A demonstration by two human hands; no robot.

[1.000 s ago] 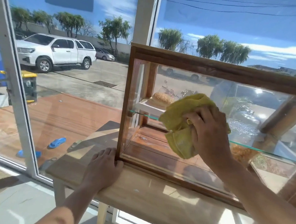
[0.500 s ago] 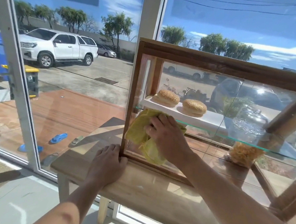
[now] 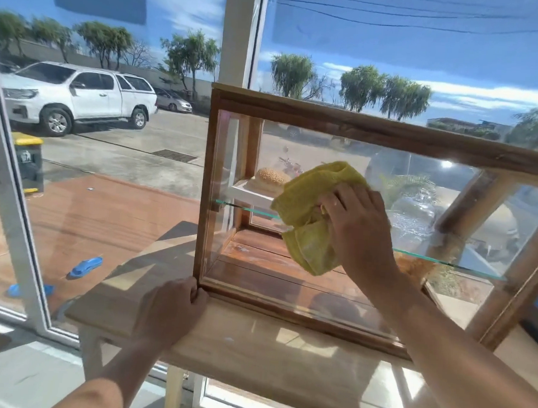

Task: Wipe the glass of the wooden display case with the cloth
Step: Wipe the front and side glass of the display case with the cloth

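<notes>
While the wooden display case [image 3: 352, 127] stands on the tabletop [image 3: 253, 352], the right hand [image 3: 358, 230] presses the bunched yellow cloth [image 3: 314, 212] against its front glass [image 3: 288, 286]; the left hand [image 3: 170, 311] lies flat, fingers together, at the case's lower-left corner.

Sunlit wooden table [image 3: 253, 352] beside big windows [image 3: 139, 165]; white pickup [image 3: 77, 97] outside.

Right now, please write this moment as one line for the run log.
step: wiping front glass | right hand: presses yellow cloth on glass, mid-height | left hand: braces display case at lower-left corner | table: supports case
</notes>
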